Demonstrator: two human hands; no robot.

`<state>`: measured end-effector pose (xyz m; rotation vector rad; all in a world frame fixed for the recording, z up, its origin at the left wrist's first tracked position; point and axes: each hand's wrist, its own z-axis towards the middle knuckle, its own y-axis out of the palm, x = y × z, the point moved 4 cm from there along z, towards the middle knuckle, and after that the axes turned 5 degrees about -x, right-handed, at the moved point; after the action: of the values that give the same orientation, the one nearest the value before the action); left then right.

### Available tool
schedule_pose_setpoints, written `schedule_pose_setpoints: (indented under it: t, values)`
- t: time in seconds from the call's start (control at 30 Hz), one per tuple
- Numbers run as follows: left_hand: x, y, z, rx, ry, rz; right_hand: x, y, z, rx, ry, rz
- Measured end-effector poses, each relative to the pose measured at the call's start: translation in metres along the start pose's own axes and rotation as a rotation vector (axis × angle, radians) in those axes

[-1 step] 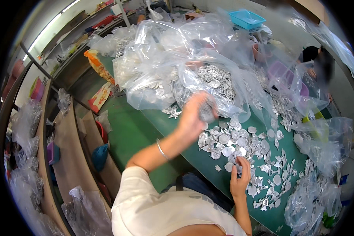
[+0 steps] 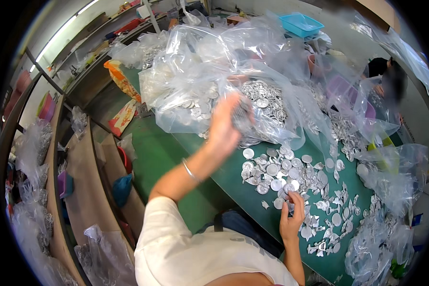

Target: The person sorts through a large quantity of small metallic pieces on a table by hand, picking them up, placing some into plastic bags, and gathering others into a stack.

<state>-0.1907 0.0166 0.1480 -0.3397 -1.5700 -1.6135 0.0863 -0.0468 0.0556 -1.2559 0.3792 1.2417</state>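
Observation:
My left hand (image 2: 224, 125), smeared by motion, is over the front of an open clear plastic bag (image 2: 169, 123) on the table. Its fingers are closed around a blurred clump of silver-grey metal pieces (image 2: 242, 114). Many round metal medallions (image 2: 262, 97) fill the bag behind it. My right hand (image 2: 292, 214) rests at the near edge of a loose pile of silver discs and cut shapes (image 2: 295, 174). Thumb and fingers are apart there, the fingertips touching discs; no piece shows gripped in it.
Larger clear bags (image 2: 200, 45) crowd the back of the green table (image 2: 224, 176). More bags (image 2: 381, 243) of metal pieces stand at the right. A blue basket (image 2: 300, 25) sits at the far end. A person (image 2: 391, 78) is at the far right. Wooden shelving (image 2: 88, 181) lines the left.
My left hand has moved a little left and farther over the bag, still with its clump of pieces. My right hand stays in nearly the same spot.

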Motion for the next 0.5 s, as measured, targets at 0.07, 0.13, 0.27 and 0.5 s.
schedule_pose_setpoints:
  t: [0.07,0.13,0.27,0.5]
  values:
    - [0.061,-0.005,0.056,0.01,0.207,0.11,0.01,-0.001,-0.004,-0.004,0.078,0.049]
    - [0.11,-0.019,0.098,0.167,0.343,0.3,0.008,0.003,-0.004,-0.012,0.021,0.036]
    - [0.138,-0.101,0.181,0.501,0.079,0.304,0.005,0.011,-0.004,-0.079,0.031,0.067]
    - [0.098,-0.186,0.202,0.672,-0.104,0.382,0.014,0.006,-0.014,-0.101,0.096,0.05]
